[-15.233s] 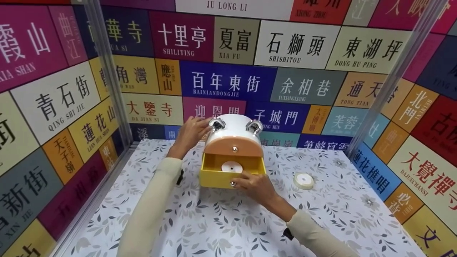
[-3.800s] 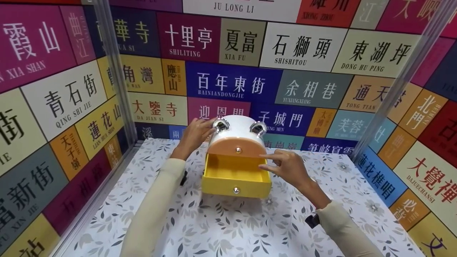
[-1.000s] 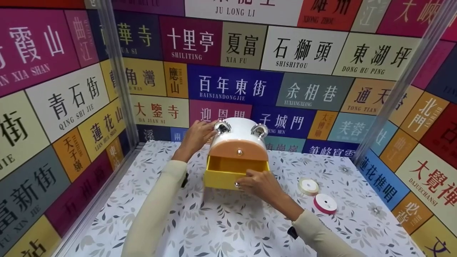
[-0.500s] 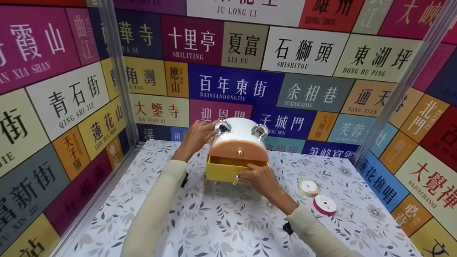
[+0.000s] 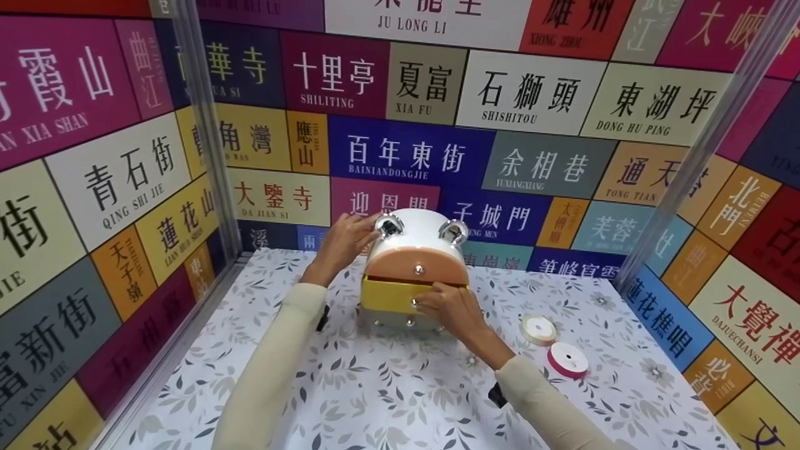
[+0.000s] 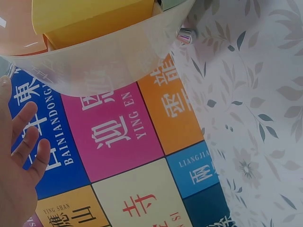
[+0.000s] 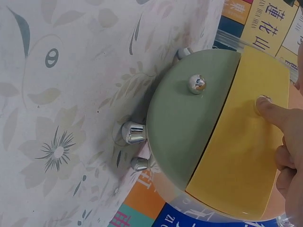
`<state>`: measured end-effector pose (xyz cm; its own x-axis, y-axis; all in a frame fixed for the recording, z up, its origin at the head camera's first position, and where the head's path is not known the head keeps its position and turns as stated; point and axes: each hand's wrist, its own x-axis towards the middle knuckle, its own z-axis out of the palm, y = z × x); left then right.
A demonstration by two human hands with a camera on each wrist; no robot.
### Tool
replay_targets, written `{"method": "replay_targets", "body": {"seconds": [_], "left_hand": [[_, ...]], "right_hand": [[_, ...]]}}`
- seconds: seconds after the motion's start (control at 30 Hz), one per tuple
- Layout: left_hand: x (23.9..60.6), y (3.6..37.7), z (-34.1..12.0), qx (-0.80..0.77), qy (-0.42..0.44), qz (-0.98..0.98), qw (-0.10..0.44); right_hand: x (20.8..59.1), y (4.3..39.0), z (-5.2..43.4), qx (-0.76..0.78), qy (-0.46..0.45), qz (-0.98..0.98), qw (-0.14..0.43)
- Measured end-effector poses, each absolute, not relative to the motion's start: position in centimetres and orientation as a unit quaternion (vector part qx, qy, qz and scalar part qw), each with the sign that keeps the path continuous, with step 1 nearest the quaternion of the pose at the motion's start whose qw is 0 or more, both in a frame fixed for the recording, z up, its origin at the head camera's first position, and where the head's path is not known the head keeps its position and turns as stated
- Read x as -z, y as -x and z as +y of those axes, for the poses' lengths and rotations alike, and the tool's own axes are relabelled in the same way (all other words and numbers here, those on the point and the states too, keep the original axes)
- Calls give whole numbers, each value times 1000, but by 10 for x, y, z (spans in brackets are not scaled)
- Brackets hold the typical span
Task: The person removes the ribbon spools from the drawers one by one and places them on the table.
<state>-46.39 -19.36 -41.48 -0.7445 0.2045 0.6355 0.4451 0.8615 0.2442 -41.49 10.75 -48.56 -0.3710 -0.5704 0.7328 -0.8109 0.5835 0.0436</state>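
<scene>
Yellow drawer: We see the glossy yellow drawer with a curved front (image 5: 387, 295) in the middle of a small frog-shaped cabinet, nearly home, its front standing proud of the shell.
Frog cabinet: The rounded white cabinet with silver-rimmed eyes (image 5: 425, 236) stands upright, an orange half-moon drawer (image 5: 397, 265) above the yellow one and a pale green rounded drawer (image 7: 189, 127) below.
Right hand: At the yellow front, the right hand (image 5: 455, 310) holds the shiny silver ball knob (image 5: 414, 303), fingers curled.
Left hand: The left hand (image 5: 344, 240), its fingers loosely spread, reaches to the silver-rimmed eye on the cabinet's left (image 5: 389, 225).
Ribbon spools: To our right, a white-faced spool with a cream edge (image 5: 539, 329) lies just beside one with a pink edge (image 5: 568, 361).
Tabletop: Beneath everything we find a white cover printed with grey leaves (image 5: 375, 400).
Walls: Colourful panels of Chinese place names (image 5: 409, 148) rise behind.
</scene>
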Motion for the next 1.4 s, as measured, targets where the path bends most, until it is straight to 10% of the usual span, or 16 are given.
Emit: {"method": "replay_targets", "body": {"seconds": [1.4], "left_hand": [[418,467,-195,206,201,-893,345]], "right_hand": [[503,428,113,-155,-443,-767,437]]}}
